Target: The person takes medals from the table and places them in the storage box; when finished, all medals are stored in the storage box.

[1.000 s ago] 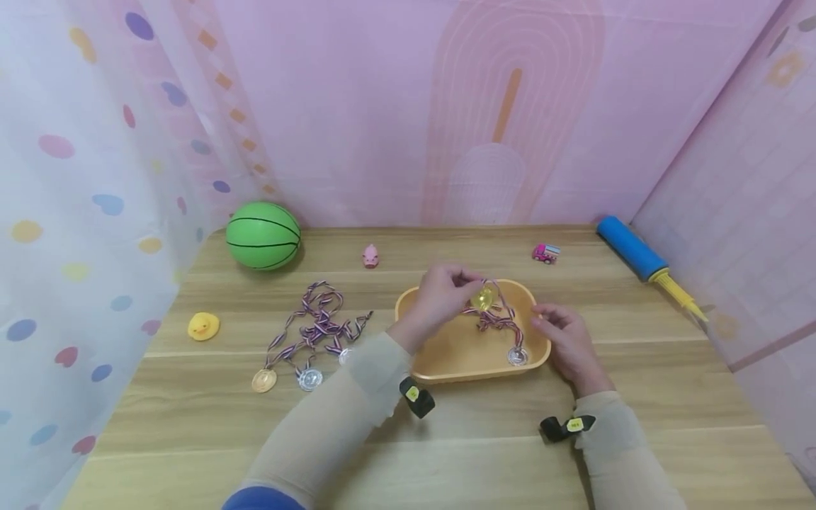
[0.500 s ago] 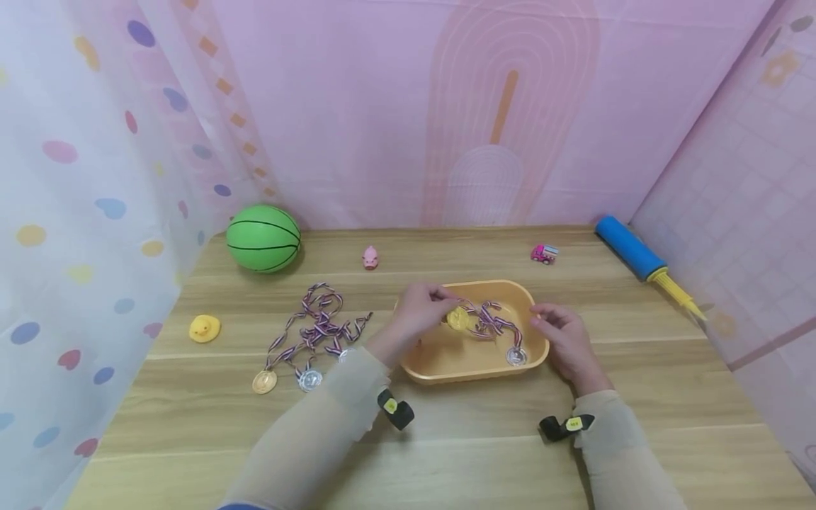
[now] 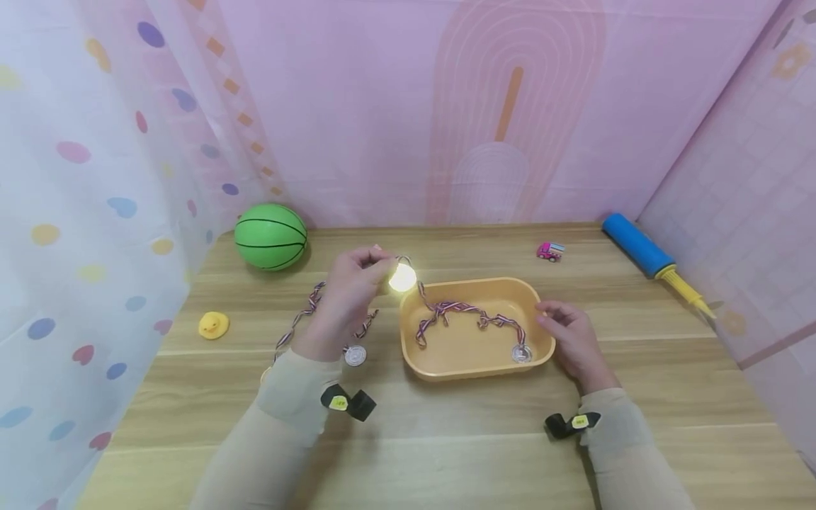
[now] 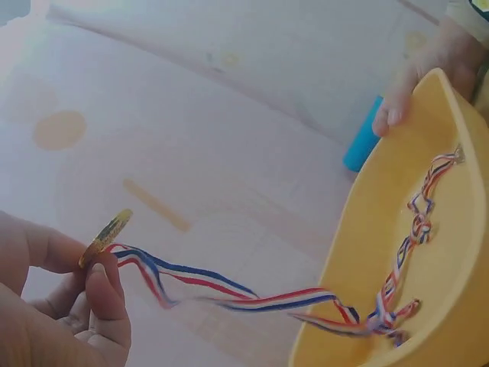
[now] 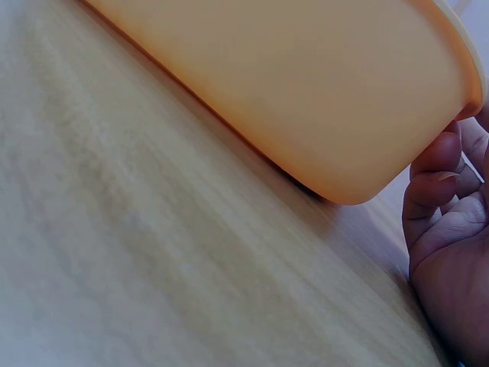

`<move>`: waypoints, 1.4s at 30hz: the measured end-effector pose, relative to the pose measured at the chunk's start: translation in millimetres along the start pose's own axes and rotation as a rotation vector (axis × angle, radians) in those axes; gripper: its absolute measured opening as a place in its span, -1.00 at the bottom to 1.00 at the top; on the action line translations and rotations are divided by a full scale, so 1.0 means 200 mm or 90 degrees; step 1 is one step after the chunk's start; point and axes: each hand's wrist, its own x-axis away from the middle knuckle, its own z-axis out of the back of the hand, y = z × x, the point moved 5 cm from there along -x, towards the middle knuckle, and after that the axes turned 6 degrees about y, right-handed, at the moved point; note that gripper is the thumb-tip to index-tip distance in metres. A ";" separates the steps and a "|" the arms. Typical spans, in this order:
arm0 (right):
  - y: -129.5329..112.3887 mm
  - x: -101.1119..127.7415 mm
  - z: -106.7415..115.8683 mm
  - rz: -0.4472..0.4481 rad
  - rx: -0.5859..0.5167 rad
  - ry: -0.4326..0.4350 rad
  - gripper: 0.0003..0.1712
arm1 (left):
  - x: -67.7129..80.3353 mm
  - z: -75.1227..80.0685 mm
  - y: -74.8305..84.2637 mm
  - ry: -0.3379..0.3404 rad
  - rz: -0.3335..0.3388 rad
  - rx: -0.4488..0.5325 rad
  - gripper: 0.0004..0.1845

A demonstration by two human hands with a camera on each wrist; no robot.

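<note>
My left hand (image 3: 347,297) pinches a shiny gold medal (image 3: 402,278) by its edge, held up left of the orange plastic tub (image 3: 472,365). In the left wrist view, the medal's red, white and blue ribbon (image 4: 252,302) stretches from the fingers down into the tub. There it meets a knotted tangle of ribbon (image 3: 455,307) that leads to a silver medal (image 3: 521,353) at the tub's right end. My right hand (image 3: 570,343) grips the right rim, with fingers (image 5: 435,157) curled beneath it in the right wrist view.
Left of the tub, another silver medal (image 3: 355,355) and more ribbons lie partly behind my left arm. A yellow rubber duck (image 3: 213,325), green ball (image 3: 270,237), pink toy truck (image 3: 550,251) and blue hand pump (image 3: 637,244) stand around the wooden table (image 3: 446,453).
My left hand has carried the gold medal leftward and up out of the tub, drawing its ribbon across the tub's left rim. The right hand stays at the right rim.
</note>
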 end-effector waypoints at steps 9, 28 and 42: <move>0.01 0.00 0.01 -0.009 -0.012 0.004 -0.81 | 0.03 -0.33 -0.32 -0.105 0.023 -0.188 -0.87; 0.01 -0.01 -0.02 -0.008 -0.012 -0.010 -0.79 | -0.05 -0.64 -0.56 -0.231 0.076 -0.374 -0.97; 0.01 -0.01 0.00 -0.007 -0.018 0.006 -0.77 | -0.05 -0.75 -0.56 -0.291 -0.110 -0.595 -0.92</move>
